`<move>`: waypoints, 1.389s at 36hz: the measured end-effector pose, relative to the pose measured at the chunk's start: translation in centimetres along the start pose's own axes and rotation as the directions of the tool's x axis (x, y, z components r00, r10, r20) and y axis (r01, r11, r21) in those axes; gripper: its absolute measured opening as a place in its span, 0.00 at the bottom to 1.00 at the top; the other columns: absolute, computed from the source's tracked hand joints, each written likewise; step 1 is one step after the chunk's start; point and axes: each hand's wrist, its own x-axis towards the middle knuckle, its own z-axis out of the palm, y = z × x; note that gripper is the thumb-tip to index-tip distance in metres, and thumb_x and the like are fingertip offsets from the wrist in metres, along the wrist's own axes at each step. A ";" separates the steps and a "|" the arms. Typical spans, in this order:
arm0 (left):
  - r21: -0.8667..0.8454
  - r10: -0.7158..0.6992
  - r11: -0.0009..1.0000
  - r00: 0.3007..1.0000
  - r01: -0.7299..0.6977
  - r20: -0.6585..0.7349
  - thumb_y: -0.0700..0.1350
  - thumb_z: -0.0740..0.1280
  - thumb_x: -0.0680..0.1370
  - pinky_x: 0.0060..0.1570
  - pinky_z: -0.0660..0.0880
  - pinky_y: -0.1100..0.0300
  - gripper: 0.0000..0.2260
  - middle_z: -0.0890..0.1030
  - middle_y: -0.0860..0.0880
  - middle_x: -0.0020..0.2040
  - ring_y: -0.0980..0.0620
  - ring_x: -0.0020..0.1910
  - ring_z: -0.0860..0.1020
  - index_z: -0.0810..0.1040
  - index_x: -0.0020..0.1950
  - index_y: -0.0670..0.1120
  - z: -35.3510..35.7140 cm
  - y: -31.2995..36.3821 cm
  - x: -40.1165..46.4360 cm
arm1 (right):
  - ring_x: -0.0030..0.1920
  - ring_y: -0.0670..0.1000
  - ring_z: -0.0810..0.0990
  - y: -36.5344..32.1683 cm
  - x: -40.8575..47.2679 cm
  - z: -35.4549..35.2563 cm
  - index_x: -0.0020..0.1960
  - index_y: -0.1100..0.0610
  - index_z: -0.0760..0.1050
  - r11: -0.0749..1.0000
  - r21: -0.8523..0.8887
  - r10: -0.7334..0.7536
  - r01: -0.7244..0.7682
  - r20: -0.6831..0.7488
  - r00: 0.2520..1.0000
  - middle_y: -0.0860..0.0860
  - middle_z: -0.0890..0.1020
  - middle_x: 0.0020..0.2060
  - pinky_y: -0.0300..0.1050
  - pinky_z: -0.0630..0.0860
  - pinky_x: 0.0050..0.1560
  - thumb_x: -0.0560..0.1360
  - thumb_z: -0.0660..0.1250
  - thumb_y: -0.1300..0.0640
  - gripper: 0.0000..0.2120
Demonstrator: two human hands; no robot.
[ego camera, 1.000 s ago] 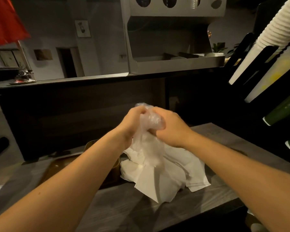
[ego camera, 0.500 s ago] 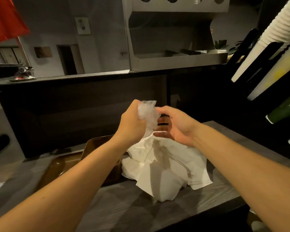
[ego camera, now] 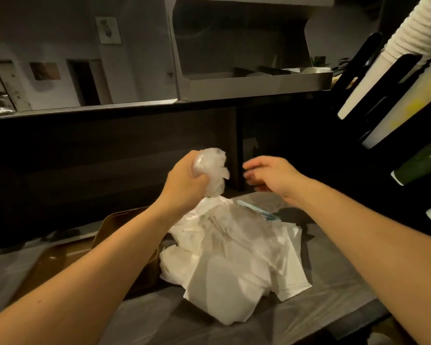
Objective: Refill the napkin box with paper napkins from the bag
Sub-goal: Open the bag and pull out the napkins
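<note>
Head view: the left hand (ego camera: 184,180) has its fingers (ego camera: 197,179) curled tight round the bunched neck of the clear plastic bag (ego camera: 210,170), held up above the grey desk (ego camera: 334,302). Below it a loose heap of white paper napkins (ego camera: 234,265) lies on the desk. The right hand (ego camera: 271,174) hovers just beside the bag, fingers relaxed and holding nothing. A brown napkin box (ego camera: 115,230), probably open-topped, sits left of the heap, partly hidden by the left forearm.

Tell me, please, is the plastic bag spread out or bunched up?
Bunched up: the left hand grips the plastic bag as a crumpled wad above the napkins.
</note>
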 end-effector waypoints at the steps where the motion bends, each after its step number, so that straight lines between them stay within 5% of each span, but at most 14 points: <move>1: -0.007 -0.023 1.000 0.999 0.022 -0.026 0.35 0.63 0.78 0.43 0.83 0.56 0.16 0.80 0.50 0.51 0.52 0.47 0.81 0.75 0.56 0.56 0.1 -0.4 0.2 | 0.54 0.53 0.83 1.4 1.0 -0.5 0.48 0.47 0.81 0.977 -0.210 0.007 -0.016 -0.046 0.999 0.50 0.85 0.49 0.46 0.80 0.52 0.79 0.67 0.63 0.11; 3: 0.029 -0.069 0.997 0.996 0.071 -0.058 0.37 0.63 0.80 0.43 0.83 0.55 0.13 0.78 0.50 0.50 0.51 0.47 0.80 0.72 0.57 0.55 0.3 -1.1 0.6 | 0.53 0.55 0.81 4.4 2.5 -1.1 0.47 0.49 0.81 0.837 -0.536 0.087 -0.114 -0.076 0.993 0.52 0.83 0.51 0.48 0.79 0.54 0.78 0.68 0.59 0.06; 6: 0.058 -0.201 0.977 0.977 0.205 -0.077 0.39 0.64 0.81 0.38 0.81 0.59 0.15 0.77 0.47 0.52 0.50 0.45 0.80 0.65 0.63 0.52 0.2 -2.3 1.3 | 0.48 0.56 0.81 7.7 3.4 -0.6 0.50 0.53 0.79 0.682 -0.702 0.219 -0.208 -0.076 0.973 0.54 0.82 0.49 0.50 0.81 0.51 0.76 0.71 0.53 0.05; 15: 0.123 -0.312 0.940 0.948 0.318 -0.066 0.43 0.66 0.80 0.35 0.76 0.59 0.15 0.75 0.44 0.49 0.50 0.40 0.76 0.62 0.61 0.49 1.1 -3.7 2.4 | 0.43 0.52 0.79 9.4 4.7 0.5 0.50 0.52 0.78 0.709 -0.675 0.242 -0.202 -0.036 0.970 0.53 0.81 0.46 0.45 0.74 0.38 0.78 0.69 0.52 0.04; 19: 0.142 -0.321 0.934 0.945 0.328 -0.069 0.43 0.65 0.80 0.36 0.77 0.56 0.14 0.76 0.45 0.49 0.50 0.40 0.76 0.62 0.61 0.49 1.2 -3.3 2.3 | 0.46 0.52 0.79 9.6 4.4 0.5 0.49 0.49 0.76 0.743 -0.649 0.225 -0.165 0.011 0.974 0.50 0.81 0.47 0.47 0.76 0.44 0.78 0.68 0.43 0.09; 24: 0.161 -0.351 0.921 0.934 0.356 -0.057 0.43 0.65 0.80 0.46 0.82 0.50 0.14 0.75 0.46 0.49 0.49 0.43 0.78 0.62 0.61 0.49 1.2 -3.0 2.0 | 0.47 0.50 0.79 9.7 4.1 0.3 0.55 0.48 0.78 0.741 -0.656 0.237 -0.147 0.050 0.970 0.49 0.81 0.49 0.49 0.80 0.51 0.74 0.74 0.50 0.11; 33: 0.187 -0.353 0.916 0.935 0.355 -0.042 0.43 0.65 0.80 0.48 0.82 0.48 0.14 0.75 0.47 0.47 0.50 0.41 0.77 0.62 0.61 0.49 1.0 -3.2 1.4 | 0.49 0.55 0.78 10.7 3.9 -1.0 0.53 0.54 0.77 0.698 -0.681 0.150 -0.220 -0.162 0.975 0.54 0.81 0.51 0.46 0.73 0.45 0.79 0.70 0.56 0.05; 38: 0.193 -0.330 0.924 0.943 0.329 -0.026 0.41 0.64 0.80 0.49 0.83 0.46 0.16 0.75 0.48 0.49 0.46 0.47 0.80 0.62 0.63 0.54 0.8 -3.0 1.2 | 0.41 0.55 0.77 10.2 4.1 -2.4 0.57 0.56 0.67 0.771 -0.595 0.108 -0.226 -0.228 0.968 0.57 0.79 0.48 0.46 0.68 0.34 0.84 0.60 0.54 0.05; 45: 0.253 -0.259 0.931 0.965 0.261 -0.041 0.44 0.61 0.80 0.46 0.80 0.54 0.08 0.77 0.50 0.49 0.51 0.46 0.78 0.72 0.59 0.50 0.3 -1.7 0.6 | 0.31 0.49 0.71 3.1 0.9 -0.6 0.45 0.48 0.77 0.922 -0.341 -0.184 0.186 0.039 0.982 0.50 0.75 0.33 0.49 0.67 0.34 0.84 0.59 0.45 0.14; 50: 0.123 -0.343 0.929 0.937 0.350 -0.073 0.43 0.64 0.80 0.49 0.81 0.53 0.08 0.79 0.49 0.50 0.50 0.47 0.80 0.73 0.59 0.51 -0.7 -1.1 0.1 | 0.27 0.43 0.66 -1.3 -1.7 2.0 0.46 0.56 0.79 0.964 -0.143 -0.190 0.224 0.220 0.957 0.45 0.71 0.28 0.39 0.66 0.32 0.84 0.60 0.46 0.17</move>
